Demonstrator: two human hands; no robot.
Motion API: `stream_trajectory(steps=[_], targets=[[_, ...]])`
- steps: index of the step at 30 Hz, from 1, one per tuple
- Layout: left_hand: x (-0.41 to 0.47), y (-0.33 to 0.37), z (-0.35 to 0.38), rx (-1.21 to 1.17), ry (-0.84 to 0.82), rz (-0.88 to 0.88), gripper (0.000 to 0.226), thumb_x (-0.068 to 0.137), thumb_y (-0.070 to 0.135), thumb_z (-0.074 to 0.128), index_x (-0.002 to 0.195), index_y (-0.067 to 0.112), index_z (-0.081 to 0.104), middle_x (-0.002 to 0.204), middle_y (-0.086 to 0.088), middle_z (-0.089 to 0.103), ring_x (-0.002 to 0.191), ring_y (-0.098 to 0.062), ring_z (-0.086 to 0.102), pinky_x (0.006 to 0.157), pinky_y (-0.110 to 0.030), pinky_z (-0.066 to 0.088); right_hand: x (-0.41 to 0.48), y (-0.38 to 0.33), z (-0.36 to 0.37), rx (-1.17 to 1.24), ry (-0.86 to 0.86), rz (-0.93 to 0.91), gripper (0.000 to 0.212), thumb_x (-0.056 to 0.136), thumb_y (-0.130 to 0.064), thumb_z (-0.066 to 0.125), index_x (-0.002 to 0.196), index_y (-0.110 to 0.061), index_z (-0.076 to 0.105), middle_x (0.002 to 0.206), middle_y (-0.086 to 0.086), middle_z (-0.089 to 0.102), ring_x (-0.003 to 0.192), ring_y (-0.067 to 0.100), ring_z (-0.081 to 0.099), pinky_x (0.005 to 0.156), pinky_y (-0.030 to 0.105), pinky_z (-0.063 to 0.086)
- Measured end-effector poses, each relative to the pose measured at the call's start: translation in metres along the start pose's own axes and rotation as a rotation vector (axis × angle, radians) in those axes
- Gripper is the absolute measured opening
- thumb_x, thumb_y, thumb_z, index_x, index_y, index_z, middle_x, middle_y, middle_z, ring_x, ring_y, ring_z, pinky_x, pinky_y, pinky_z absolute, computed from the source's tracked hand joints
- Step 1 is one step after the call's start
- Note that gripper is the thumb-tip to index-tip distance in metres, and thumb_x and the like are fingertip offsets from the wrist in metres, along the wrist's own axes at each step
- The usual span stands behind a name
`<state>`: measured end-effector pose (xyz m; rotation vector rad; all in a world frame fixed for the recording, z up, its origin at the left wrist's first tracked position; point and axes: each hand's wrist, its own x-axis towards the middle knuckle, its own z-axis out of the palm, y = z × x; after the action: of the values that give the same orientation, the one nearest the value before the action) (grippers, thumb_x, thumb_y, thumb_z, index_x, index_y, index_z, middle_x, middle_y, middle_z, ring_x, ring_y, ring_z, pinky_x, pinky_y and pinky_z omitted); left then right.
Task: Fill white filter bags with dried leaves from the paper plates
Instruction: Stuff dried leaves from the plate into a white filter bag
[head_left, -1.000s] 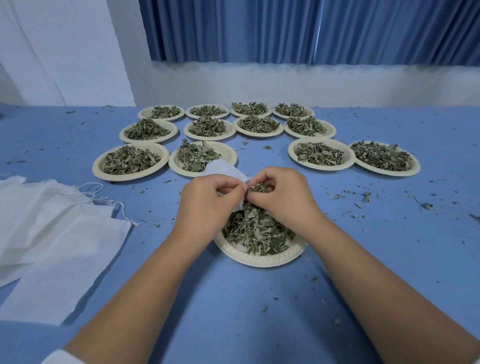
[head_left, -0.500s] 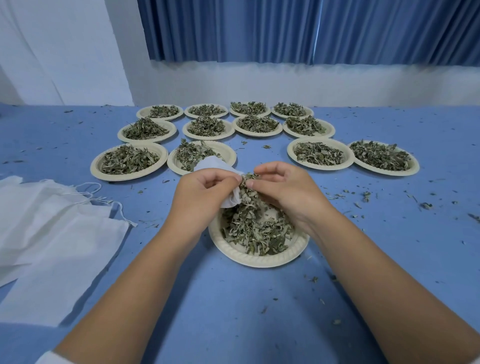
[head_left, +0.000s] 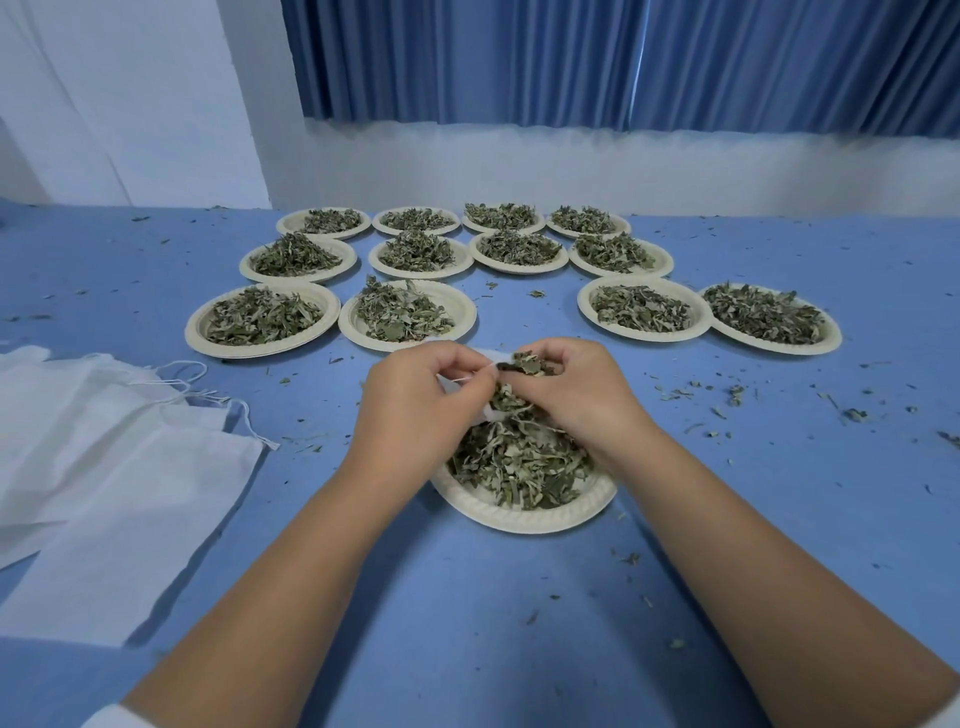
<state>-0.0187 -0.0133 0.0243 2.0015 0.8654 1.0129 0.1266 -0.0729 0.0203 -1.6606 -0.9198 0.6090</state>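
The white filter bag (head_left: 491, 413) hung over the 12 o'clock edge of the near paper plate (head_left: 519, 518). It was mostly hidden inside the left hand (head_left: 415, 400), whose curled fingers and thumb pinched its cloth, so its long axis and facing could not be told. At its 3 o'clock side the right hand (head_left: 576, 395) met it, fingertips closed narrowly on a tuft of dried leaves (head_left: 527, 364); spare filter bags (head_left: 104, 467) lay flat at 9 o'clock, and twelve filled plates (head_left: 408, 317) stood toward 12 o'clock.
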Motion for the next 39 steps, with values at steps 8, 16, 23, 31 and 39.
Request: stream_trajectory(steps=[8, 16, 23, 31, 39], targets=[[0.003, -0.002, -0.002, -0.011, 0.118, -0.094, 0.017, 0.086, 0.025, 0.071, 0.071, 0.033, 0.07, 0.066, 0.024, 0.065, 0.061, 0.011, 0.056, 0.055, -0.003, 0.037, 0.0, -0.004, -0.004, 0.105, -0.125, 0.04, 0.037, 0.074, -0.023, 0.084, 0.105, -0.028, 0.065, 0.102, -0.001, 0.07, 0.08, 0.007, 0.072, 0.07, 0.023, 0.058], [0.005, -0.004, -0.004, -0.066, 0.154, -0.102, 0.018, 0.087, 0.025, 0.071, 0.072, 0.035, 0.069, 0.063, 0.032, 0.062, 0.059, 0.012, 0.055, 0.054, -0.003, 0.037, 0.002, -0.006, -0.008, 0.244, -0.025, 0.018, 0.011, 0.09, -0.015, 0.07, 0.083, -0.02, 0.077, 0.093, 0.002, 0.074, 0.07, 0.01, 0.072, 0.074, 0.023, 0.058], [0.003, 0.001, -0.001, -0.133, 0.094, -0.073, 0.017, 0.087, 0.023, 0.07, 0.076, 0.036, 0.071, 0.064, 0.029, 0.063, 0.062, 0.009, 0.056, 0.061, -0.005, 0.04, -0.013, -0.013, -0.001, -0.053, -0.035, -0.165, 0.014, 0.084, -0.014, 0.076, 0.079, -0.027, 0.076, 0.076, -0.001, 0.075, 0.068, 0.021, 0.07, 0.074, 0.037, 0.058], [0.002, 0.007, -0.002, -0.315, -0.005, -0.151, 0.014, 0.087, 0.015, 0.069, 0.079, 0.024, 0.076, 0.084, -0.003, 0.074, 0.081, -0.016, 0.068, 0.085, -0.033, 0.054, -0.003, -0.008, -0.003, 0.115, -0.226, 0.091, 0.024, 0.084, -0.019, 0.074, 0.106, -0.027, 0.069, 0.084, -0.012, 0.074, 0.072, 0.002, 0.068, 0.069, 0.02, 0.056], [0.0, 0.004, 0.001, -0.136, -0.037, -0.046, 0.009, 0.086, 0.022, 0.071, 0.08, 0.027, 0.075, 0.074, 0.012, 0.07, 0.058, -0.023, 0.052, 0.064, -0.035, 0.053, -0.004, -0.003, 0.004, 0.108, -0.079, 0.078, 0.01, 0.081, -0.013, 0.077, 0.087, -0.013, 0.07, 0.077, 0.007, 0.075, 0.066, 0.017, 0.065, 0.063, 0.031, 0.052]])
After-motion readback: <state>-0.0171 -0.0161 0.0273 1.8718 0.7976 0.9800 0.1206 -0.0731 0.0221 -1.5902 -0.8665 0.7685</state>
